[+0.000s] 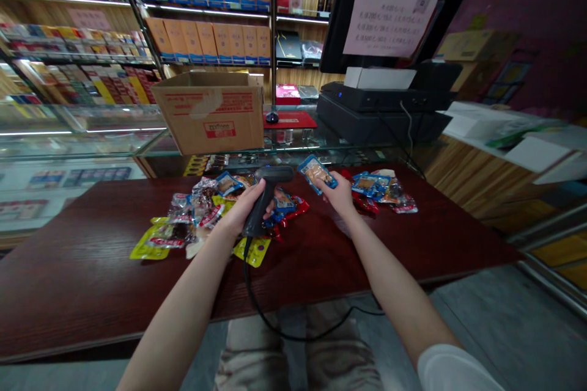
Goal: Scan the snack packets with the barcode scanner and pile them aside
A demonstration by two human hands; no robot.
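Note:
My left hand is wrapped round the handle of a black barcode scanner, whose head points to the right. Between finger and thumb, my right hand grips a blue snack packet with light brown food showing on its front. The packet is held up in front of the scanner's head, a short gap apart. Around and behind the left hand lies a pile of snack packets, silver, blue, red and yellow. A smaller pile of packets lies on the right, beyond the right hand.
These piles rest on a dark red wooden table. The scanner's cable hangs over its front edge. Behind stand an open cardboard box, a mouse and a monitor with a paper sign.

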